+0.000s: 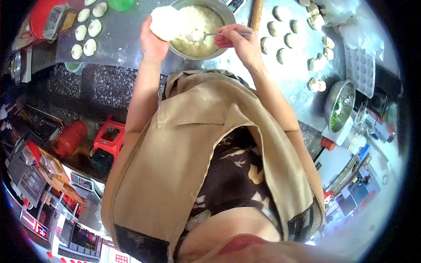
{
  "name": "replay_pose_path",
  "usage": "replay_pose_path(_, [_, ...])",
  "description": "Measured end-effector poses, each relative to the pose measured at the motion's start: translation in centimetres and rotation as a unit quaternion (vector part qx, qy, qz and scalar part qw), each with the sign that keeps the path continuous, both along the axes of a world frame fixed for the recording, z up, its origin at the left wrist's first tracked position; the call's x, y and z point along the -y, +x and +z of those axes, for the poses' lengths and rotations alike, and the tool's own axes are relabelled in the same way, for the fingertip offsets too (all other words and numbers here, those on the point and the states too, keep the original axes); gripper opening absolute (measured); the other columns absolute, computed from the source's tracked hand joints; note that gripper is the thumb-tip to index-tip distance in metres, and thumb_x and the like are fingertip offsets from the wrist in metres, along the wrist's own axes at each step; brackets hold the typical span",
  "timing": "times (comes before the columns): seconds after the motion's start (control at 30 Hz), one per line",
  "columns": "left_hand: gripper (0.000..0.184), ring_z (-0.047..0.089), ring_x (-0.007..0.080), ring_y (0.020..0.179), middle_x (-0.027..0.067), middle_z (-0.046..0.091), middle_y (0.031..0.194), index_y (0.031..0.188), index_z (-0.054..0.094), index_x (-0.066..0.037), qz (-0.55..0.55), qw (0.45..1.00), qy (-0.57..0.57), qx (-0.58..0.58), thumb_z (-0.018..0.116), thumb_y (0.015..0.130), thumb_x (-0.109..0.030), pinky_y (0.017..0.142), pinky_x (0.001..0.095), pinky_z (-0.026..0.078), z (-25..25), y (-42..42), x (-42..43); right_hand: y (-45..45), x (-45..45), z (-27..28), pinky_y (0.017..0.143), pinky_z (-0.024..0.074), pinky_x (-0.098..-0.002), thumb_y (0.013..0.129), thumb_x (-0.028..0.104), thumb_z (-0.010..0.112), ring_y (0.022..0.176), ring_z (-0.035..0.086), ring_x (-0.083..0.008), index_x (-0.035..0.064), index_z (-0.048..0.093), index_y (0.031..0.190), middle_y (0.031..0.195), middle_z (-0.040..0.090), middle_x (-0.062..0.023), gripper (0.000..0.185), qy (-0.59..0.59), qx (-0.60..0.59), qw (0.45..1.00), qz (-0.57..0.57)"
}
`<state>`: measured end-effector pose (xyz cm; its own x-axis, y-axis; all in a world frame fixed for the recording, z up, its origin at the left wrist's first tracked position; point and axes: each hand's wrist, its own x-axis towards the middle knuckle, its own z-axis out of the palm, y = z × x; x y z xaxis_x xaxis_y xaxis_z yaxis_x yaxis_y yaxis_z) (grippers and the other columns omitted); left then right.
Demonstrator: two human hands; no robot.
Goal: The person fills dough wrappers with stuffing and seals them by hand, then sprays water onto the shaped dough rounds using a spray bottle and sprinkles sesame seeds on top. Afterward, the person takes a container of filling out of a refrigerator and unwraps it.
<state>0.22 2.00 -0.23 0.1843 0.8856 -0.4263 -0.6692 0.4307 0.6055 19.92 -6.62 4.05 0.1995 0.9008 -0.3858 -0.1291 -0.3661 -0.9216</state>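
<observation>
Seven pale, oval dough buns (94,28) sat on the left of the shiny grey metal desk (118,52). Six pale, round dough lumps (292,40) sat in a group on the right. One wide, round silver metal bowl (228,16) had soft, pale yellow mash (201,18) in it. One thin silver metal spoon (211,33) dipped in the mash, and the right hand (240,41) had its grip around the handle. The left hand (153,44) had its grip on one flat white dough round (165,23), over the bowl's left rim. Another silver metal bowl (329,105) held chopped green and white bits (337,117).
</observation>
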Motion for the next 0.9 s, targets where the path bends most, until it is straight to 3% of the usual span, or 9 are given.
replay_pose_path(0.1, [0.057,0.044,0.0319,0.121,0.0185,0.047,0.129,0.127,0.039,0.006,-0.073,0.997,-0.013,0.016,0.030,0.093,-0.040,0.102,0.0463,0.034,1.5,1.4,0.8,-0.9,0.8,1.1,0.066,0.0537,-0.0267,0.083,0.009,0.056,0.073,0.066,-0.0157,-0.0050,0.064,0.088,0.078,0.067,-0.0135,0.016,0.083,-0.001,0.995,-0.063])
replay_pose_path(0.13, [0.062,0.041,0.0329,0.123,0.0205,0.044,0.131,0.129,0.035,0.007,-0.095,0.995,-0.005,0.036,0.026,0.094,-0.043,0.104,0.0467,0.031,1.7,1.8,1.2,-1.5,1.1,0.4,0.066,0.0534,-0.0268,0.083,0.008,0.057,0.073,0.066,-0.0165,-0.0034,0.064,0.089,0.079,0.067,-0.0136,0.015,0.172,0.096,0.978,-0.063])
replay_pose_path(0.23, [0.064,0.039,0.0331,0.124,0.0199,0.043,0.132,0.130,0.034,0.006,-0.108,0.987,-0.060,0.103,0.025,0.094,-0.045,0.105,0.0468,0.029,3.0,2.8,1.9,-1.8,2.2,0.1,0.066,0.0534,-0.0310,0.076,0.001,0.060,0.078,0.065,-0.0268,0.0032,0.062,0.098,0.088,0.065,-0.0128,0.022,0.329,0.416,0.847,0.040])
replay_pose_path(0.33, [0.065,0.039,0.0324,0.125,0.0193,0.043,0.132,0.131,0.034,0.005,-0.102,0.987,-0.052,0.116,0.025,0.093,-0.047,0.106,0.0463,0.027,3.1,3.0,2.1,-2.5,2.3,-2.0,0.069,0.0535,-0.0330,0.073,0.000,0.061,0.082,0.064,-0.0270,0.0045,0.060,0.101,0.093,0.064,-0.0108,0.028,0.442,0.513,0.728,0.102])
replay_pose_path(0.43, [0.065,0.039,0.0324,0.125,0.0188,0.043,0.133,0.131,0.035,0.004,-0.083,0.988,-0.061,0.114,0.026,0.093,-0.047,0.106,0.0461,0.027,2.5,2.4,1.6,-2.3,1.5,-2.4,0.070,0.0531,-0.0329,0.072,-0.001,0.062,0.082,0.063,-0.0275,0.0030,0.059,0.103,0.093,0.064,-0.0112,0.032,0.505,0.472,0.722,0.039])
replay_pose_path(0.5, [0.065,0.039,0.0325,0.125,0.0185,0.043,0.132,0.131,0.036,0.004,-0.072,0.988,-0.085,0.109,0.027,0.093,-0.047,0.106,0.0462,0.028,2.1,1.6,1.5,-2.1,1.6,-1.6,0.065,0.0515,-0.0327,0.075,-0.001,0.061,0.076,0.063,-0.0282,0.0021,0.062,0.095,0.090,0.064,-0.0125,0.021,0.424,0.461,0.780,-0.006])
replay_pose_path(0.63, [0.064,0.041,0.0326,0.124,0.0172,0.045,0.131,0.129,0.038,0.004,0.009,0.999,-0.041,0.020,0.027,0.093,-0.047,0.104,0.0468,0.030,1.1,-0.3,0.1,-2.3,0.0,-4.7,0.063,0.0494,-0.0380,0.080,0.013,0.057,0.073,0.062,-0.0296,0.0068,0.063,0.087,0.076,0.064,-0.0126,0.011,0.199,0.392,0.890,0.126])
replay_pose_path(0.8, [0.061,0.043,0.0312,0.122,0.0163,0.047,0.130,0.128,0.041,0.003,0.046,0.998,-0.030,-0.007,0.028,0.094,-0.045,0.103,0.0458,0.033,-1.1,-1.0,-0.3,-4.6,-1.3,-8.2,0.062,0.0501,-0.0418,0.078,0.014,0.055,0.069,0.062,-0.0316,0.0105,0.062,0.081,0.076,0.064,-0.0133,0.008,0.275,0.465,0.815,0.208])
replay_pose_path(0.9, [0.060,0.044,0.0307,0.121,0.0158,0.048,0.129,0.127,0.041,0.003,0.048,0.999,-0.020,0.011,0.028,0.094,-0.044,0.102,0.0455,0.033,-1.9,-1.1,-0.3,-5.4,-1.5,-8.0,0.063,0.0505,-0.0427,0.078,0.016,0.054,0.068,0.062,-0.0323,0.0105,0.063,0.080,0.072,0.064,-0.0131,0.010,0.168,0.465,0.822,0.283])
